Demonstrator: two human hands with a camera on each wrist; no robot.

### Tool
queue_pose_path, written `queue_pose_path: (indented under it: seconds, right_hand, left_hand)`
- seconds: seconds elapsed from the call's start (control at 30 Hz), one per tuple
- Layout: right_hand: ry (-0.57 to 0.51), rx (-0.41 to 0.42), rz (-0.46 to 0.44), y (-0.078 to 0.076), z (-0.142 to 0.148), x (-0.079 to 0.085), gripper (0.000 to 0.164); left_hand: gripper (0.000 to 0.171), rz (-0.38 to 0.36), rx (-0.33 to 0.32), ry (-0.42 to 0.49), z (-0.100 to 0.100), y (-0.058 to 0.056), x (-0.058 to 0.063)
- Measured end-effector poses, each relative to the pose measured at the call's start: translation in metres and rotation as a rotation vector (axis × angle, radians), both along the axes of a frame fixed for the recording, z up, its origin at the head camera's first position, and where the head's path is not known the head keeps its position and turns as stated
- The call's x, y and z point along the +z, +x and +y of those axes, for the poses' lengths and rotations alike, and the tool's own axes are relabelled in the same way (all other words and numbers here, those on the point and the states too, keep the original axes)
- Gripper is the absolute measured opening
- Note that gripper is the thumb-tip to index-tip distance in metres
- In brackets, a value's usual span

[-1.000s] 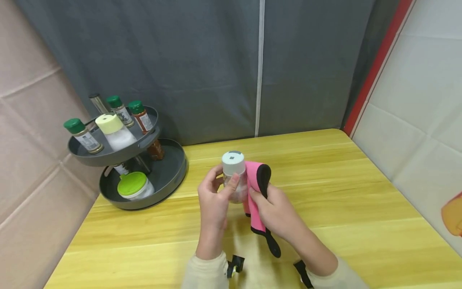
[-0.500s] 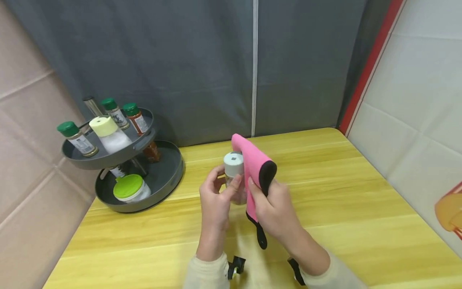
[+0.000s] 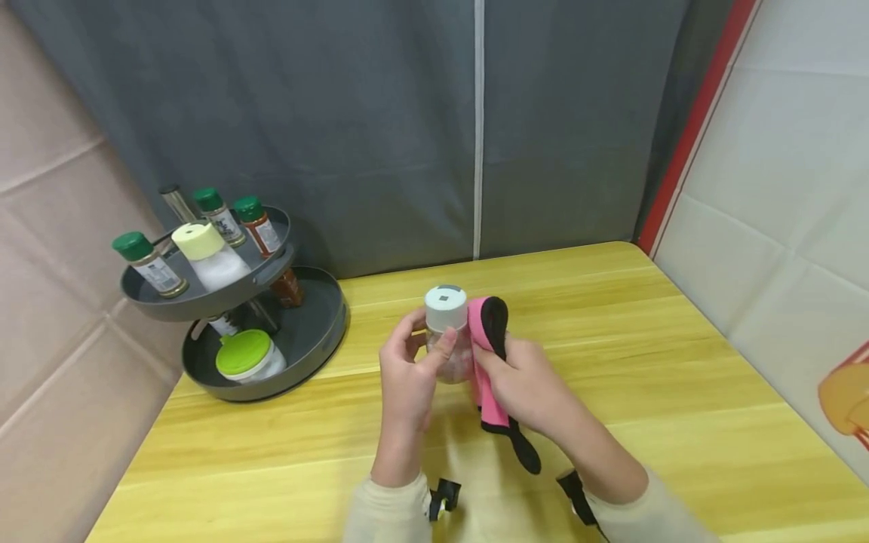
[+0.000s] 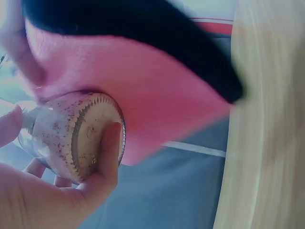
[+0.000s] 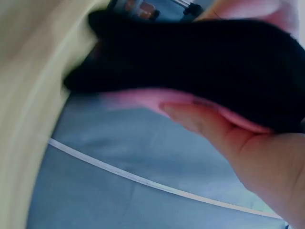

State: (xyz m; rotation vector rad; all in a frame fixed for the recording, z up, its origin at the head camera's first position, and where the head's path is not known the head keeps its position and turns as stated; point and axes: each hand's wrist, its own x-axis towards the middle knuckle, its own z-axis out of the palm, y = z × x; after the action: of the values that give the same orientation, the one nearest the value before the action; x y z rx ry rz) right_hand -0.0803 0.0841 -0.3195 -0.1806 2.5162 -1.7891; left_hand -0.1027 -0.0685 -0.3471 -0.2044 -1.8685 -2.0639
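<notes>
My left hand [image 3: 410, 381] holds a clear seasoning jar [image 3: 453, 354] with a pale grey-white lid [image 3: 446, 308], upright above the table. In the left wrist view, reddish specks show inside the jar [image 4: 57, 126], and a finger lies across its ribbed base [image 4: 93, 133]. My right hand [image 3: 526, 381] grips a folded pink cloth with black edging [image 3: 494, 411], which is against the jar's right side. The left wrist view shows the pink cloth [image 4: 138, 90] spread behind the jar. From the right wrist, the cloth's black side [image 5: 190, 62] covers most of the fingers, and a thumb [image 5: 205, 124] presses its pink face.
A two-tier grey turntable rack [image 3: 326, 339] stands at the left. Its upper tier bears green-capped spice jars [image 3: 158, 271] and a yellow-capped shaker [image 3: 213, 260]; below sits a green-lidded tub [image 3: 247, 358]. A grey curtain [image 3: 339, 136] hangs behind the wooden table [image 3: 645, 362].
The cloth first swung up beside the jar's lid, then came back down along its side, its strap shifting right. The left hand keeps its hold on the jar, nearly still.
</notes>
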Motion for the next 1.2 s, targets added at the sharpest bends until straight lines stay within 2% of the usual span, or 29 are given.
queue_pose_path:
  seconds: [0.17,0.27,0.37,0.43,0.5,0.67,0.8,0.9,1.0,1.1,1.2]
  right_hand:
    - [-0.066,-0.046,0.222,0.006,0.001,0.014,0.022]
    - [-0.117,-0.067,0.353,0.011,0.0,0.012,0.028]
    - [-0.097,-0.075,0.415,0.013,-0.004,0.004,0.03]
    - [-0.068,-0.067,0.406,0.012,-0.005,-0.003,0.028]
    - [-0.042,-0.056,0.359,0.011,-0.006,-0.008,0.024]
    - [-0.019,-0.011,0.163,0.004,0.0,-0.017,0.022]
    - [-0.009,0.026,0.029,-0.002,0.006,-0.018,0.024]
    - [-0.04,0.042,-0.015,-0.005,0.007,-0.014,0.025]
    - [-0.067,0.032,0.021,-0.004,0.006,-0.005,0.025]
    - [-0.099,-0.007,0.163,0.0,0.004,0.005,0.024]
    - [-0.181,-0.04,0.332,0.005,0.002,0.01,0.026]
  left_hand:
    - [0.034,0.0,-0.016,-0.008,0.006,-0.001,-0.004]
    - [0.035,-0.006,-0.023,-0.006,0.007,-0.001,-0.005]
    - [0.035,-0.025,-0.016,0.003,0.008,0.001,-0.004]
    - [0.035,-0.033,-0.01,0.015,0.007,0.002,-0.003]
    - [0.035,-0.036,-0.005,0.026,0.006,0.002,-0.001]
    - [0.037,-0.028,-0.004,0.02,0.005,0.001,0.003]
    - [0.037,-0.034,-0.008,0.018,0.004,0.001,0.004]
    - [0.037,-0.026,-0.017,0.022,0.003,0.001,0.002]
    - [0.037,-0.014,-0.031,0.025,0.004,0.0,0.001]
    - [0.036,-0.001,-0.05,0.045,0.006,0.0,0.0]
    - [0.035,0.015,-0.076,0.077,0.008,0.0,0.0]
